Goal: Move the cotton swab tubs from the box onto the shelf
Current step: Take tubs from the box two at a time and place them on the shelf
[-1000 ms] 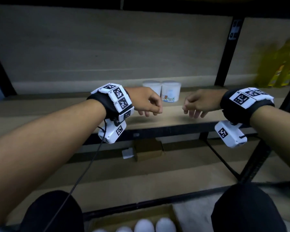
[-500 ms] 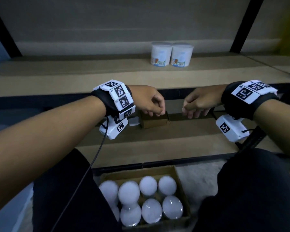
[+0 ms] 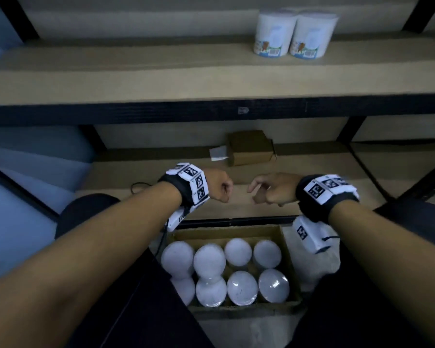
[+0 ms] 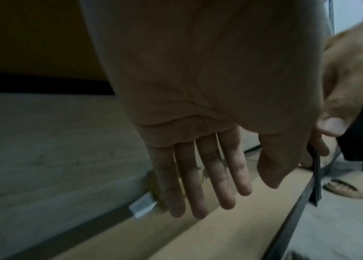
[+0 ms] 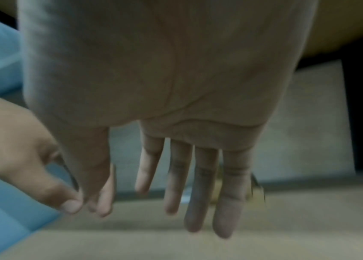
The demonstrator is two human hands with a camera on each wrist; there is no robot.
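Showing tubs (image 3: 237, 271) head-only, wrists: empty hands (image 4: 198, 158)

Right hand (image 5: 153, 79), fingers (image 5: 203, 190) straight

Matt cardboard box (image 3: 285, 243), glossy plastic tub lids (image 3: 242, 287), matt wood-look shelf (image 3: 136, 79)

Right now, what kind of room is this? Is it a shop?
Probably a stockroom or the back of a shop. Metal-framed shelves with board decks hold two cotton swab tubs, and an open cardboard box of more tubs sits on the floor below both empty hands.
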